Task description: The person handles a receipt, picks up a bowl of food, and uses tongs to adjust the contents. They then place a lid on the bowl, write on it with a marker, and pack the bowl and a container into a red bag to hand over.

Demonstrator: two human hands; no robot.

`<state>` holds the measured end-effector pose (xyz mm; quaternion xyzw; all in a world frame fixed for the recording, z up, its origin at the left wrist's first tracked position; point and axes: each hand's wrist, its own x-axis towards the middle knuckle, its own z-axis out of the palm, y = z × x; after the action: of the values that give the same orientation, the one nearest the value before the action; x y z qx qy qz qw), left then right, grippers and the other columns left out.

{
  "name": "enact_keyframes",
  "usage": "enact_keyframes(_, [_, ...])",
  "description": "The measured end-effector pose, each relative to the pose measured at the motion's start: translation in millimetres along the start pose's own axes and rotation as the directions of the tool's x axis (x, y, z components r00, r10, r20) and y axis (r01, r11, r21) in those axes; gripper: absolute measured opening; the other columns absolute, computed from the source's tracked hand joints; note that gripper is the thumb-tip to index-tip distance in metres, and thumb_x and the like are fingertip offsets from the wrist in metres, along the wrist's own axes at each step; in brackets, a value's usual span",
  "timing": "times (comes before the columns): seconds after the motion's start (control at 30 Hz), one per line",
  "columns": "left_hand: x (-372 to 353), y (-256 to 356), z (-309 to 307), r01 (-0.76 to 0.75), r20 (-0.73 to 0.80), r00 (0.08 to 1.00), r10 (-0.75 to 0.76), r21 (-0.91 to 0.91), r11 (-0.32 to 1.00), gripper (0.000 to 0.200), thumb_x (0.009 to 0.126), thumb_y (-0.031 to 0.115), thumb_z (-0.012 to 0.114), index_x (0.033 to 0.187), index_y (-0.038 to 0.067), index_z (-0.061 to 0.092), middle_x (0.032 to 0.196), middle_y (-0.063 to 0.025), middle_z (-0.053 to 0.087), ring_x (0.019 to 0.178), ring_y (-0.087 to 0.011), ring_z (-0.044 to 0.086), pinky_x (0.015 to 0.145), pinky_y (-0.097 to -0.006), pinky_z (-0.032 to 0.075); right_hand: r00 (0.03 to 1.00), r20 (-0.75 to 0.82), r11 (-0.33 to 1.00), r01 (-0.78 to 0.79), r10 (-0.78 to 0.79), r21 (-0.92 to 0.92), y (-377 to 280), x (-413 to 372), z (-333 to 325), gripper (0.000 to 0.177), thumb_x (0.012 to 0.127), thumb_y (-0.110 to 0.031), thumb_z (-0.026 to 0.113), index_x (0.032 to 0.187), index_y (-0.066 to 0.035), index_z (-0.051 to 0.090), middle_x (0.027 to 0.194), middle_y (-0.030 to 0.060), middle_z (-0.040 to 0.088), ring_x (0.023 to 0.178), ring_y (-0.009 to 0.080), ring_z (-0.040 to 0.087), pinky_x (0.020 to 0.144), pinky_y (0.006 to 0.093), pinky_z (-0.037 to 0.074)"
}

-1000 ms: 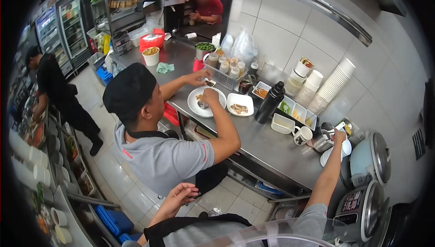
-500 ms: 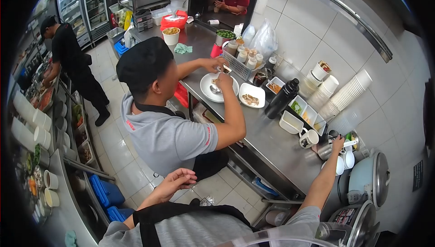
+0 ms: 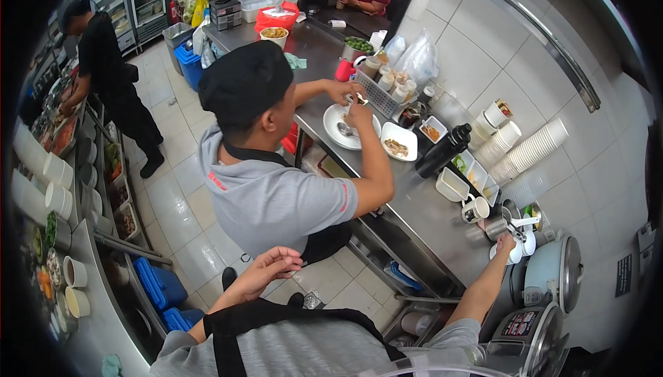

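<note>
My right hand (image 3: 507,242) is closed around a metal utensil (image 3: 514,228) beside the metal pot (image 3: 496,226) at the right end of the counter. The utensil's working end is too small to make out. White bowls (image 3: 527,242) sit close by that hand, next to a white handle (image 3: 529,221). A printed white mug (image 3: 475,209) stands just left of the pot. In front of my body, my left hand (image 3: 271,266) hovers over the floor, fingers loosely bent, with nothing visible in it.
A co-worker in a grey shirt (image 3: 276,197) leans over a white plate (image 3: 333,136) beside a square dish of food (image 3: 399,143). A black bottle (image 3: 443,150), stacked cups (image 3: 532,150) and sauce bottles (image 3: 387,80) line the wall. Rice cookers (image 3: 552,270) stand at right.
My right hand has drawn back slightly from the pot, and a metal utensil now shows in it. My left hand's fingers have straightened a little. The view has shifted.
</note>
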<state>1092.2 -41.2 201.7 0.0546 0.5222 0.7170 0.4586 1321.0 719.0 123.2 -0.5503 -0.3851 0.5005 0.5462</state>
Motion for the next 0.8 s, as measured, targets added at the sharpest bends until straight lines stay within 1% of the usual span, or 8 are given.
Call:
enact_keyframes(0.1, [-12, 18, -33, -0.057, -0.004, 0.998, 0.057, -0.013, 0.998, 0.026, 0.092, 0.021, 0.049, 0.112, 0.005, 0.051, 0.107, -0.0066, 0.057, 0.099, -0.0154, 0.055, 0.085, -0.0290, 0.043, 1.000, 0.003, 0.999, -0.025, 0.025, -0.033, -2, -19, -7, 0.045, 0.071, -0.009, 0.061, 0.111, -0.003, 0.040, 0.095, 0.0123, 0.052, 0.081, 0.0218, 0.051, 0.068, 0.0423, 0.042])
enact_keyframes(0.17, [-19, 34, -67, -0.115, -0.008, 0.993, 0.115, -0.006, 0.993, 0.027, 0.092, 0.020, 0.048, 0.113, 0.004, 0.050, 0.107, -0.0073, 0.057, 0.099, -0.0156, 0.055, 0.085, -0.0294, 0.044, 0.993, 0.117, 0.987, -0.028, 0.010, 0.157, -16, -52, -8, 0.050, 0.085, -0.023, 0.054, 0.126, -0.002, 0.036, 0.126, 0.0143, 0.042, 0.116, 0.0268, 0.042, 0.092, 0.0451, 0.036])
enact_keyframes(0.27, [-37, 64, -128, -0.190, -0.067, 0.980, 0.189, -0.015, 0.982, 0.027, 0.092, 0.018, 0.047, 0.113, 0.002, 0.051, 0.106, -0.0088, 0.058, 0.097, -0.0160, 0.056, 0.084, -0.0299, 0.044, 0.846, 0.448, 0.851, 0.015, -0.290, 0.525, -78, -255, 10, 0.052, 0.093, -0.031, 0.043, 0.137, -0.006, 0.027, 0.142, 0.0121, 0.029, 0.130, 0.0245, 0.029, 0.105, 0.0397, 0.022])
enact_keyframes(0.37, [-55, 93, -201, -0.276, -0.126, 0.955, 0.270, -0.030, 0.961, 0.026, 0.092, 0.017, 0.047, 0.111, 0.000, 0.052, 0.103, -0.0099, 0.059, 0.095, -0.0163, 0.057, 0.084, -0.0303, 0.045, 0.513, 0.655, 0.767, 0.011, -0.555, 0.641, -104, -485, 35, 0.044, 0.095, -0.026, 0.036, 0.135, -0.006, 0.032, 0.135, 0.0115, 0.040, 0.119, 0.0218, 0.043, 0.099, 0.0366, 0.034])
enact_keyframes(0.5, [-80, 142, -280, -0.370, -0.178, 0.916, 0.361, -0.023, 0.929, 0.023, 0.090, 0.013, 0.049, 0.109, 0.001, 0.055, 0.101, -0.0081, 0.060, 0.095, -0.0146, 0.056, 0.083, -0.0286, 0.044, 0.124, 0.739, 0.749, 0.152, -0.662, 0.645, -64, -697, 97, 0.046, 0.085, -0.043, 0.053, 0.106, -0.002, 0.056, 0.070, 0.0122, 0.060, 0.066, 0.0250, 0.059, 0.073, 0.0442, 0.047])
enact_keyframes(0.6, [-91, 170, -321, -0.422, -0.196, 0.887, 0.418, 0.027, 0.906, 0.022, 0.089, 0.011, 0.050, 0.108, 0.001, 0.055, 0.100, -0.0079, 0.060, 0.094, -0.0148, 0.056, 0.083, -0.0283, 0.043, -0.149, 0.885, 0.889, -0.203, -0.441, 0.409, -19, -801, 177, 0.041, 0.087, -0.039, 0.052, 0.099, 0.000, 0.060, 0.073, 0.0171, 0.063, 0.065, 0.0283, 0.062, 0.072, 0.0451, 0.048])
enact_keyframes(0.7, [-100, 190, -341, -0.461, -0.179, 0.868, 0.462, 0.051, 0.886, 0.023, 0.087, 0.010, 0.053, 0.108, 0.001, 0.055, 0.099, -0.0076, 0.059, 0.093, -0.0151, 0.056, 0.083, -0.0282, 0.043, -0.264, 0.948, 0.881, -0.472, -0.176, 0.032, 16, -885, 235, 0.032, 0.091, -0.021, 0.047, 0.107, 0.005, 0.056, 0.089, 0.0129, 0.062, 0.084, 0.0208, 0.060, 0.078, 0.0321, 0.047])
enact_keyframes(0.8, [-93, 197, -363, -0.474, -0.172, 0.866, 0.469, 0.015, 0.880, 0.024, 0.086, 0.010, 0.055, 0.108, 0.001, 0.054, 0.098, -0.0076, 0.059, 0.092, -0.0153, 0.056, 0.083, -0.0284, 0.043, -0.279, 0.955, 0.858, -0.460, 0.103, -0.227, 45, -934, 270, 0.028, 0.093, -0.021, 0.046, 0.103, 0.002, 0.058, 0.087, 0.0084, 0.061, 0.082, 0.0156, 0.059, 0.078, 0.0286, 0.046])
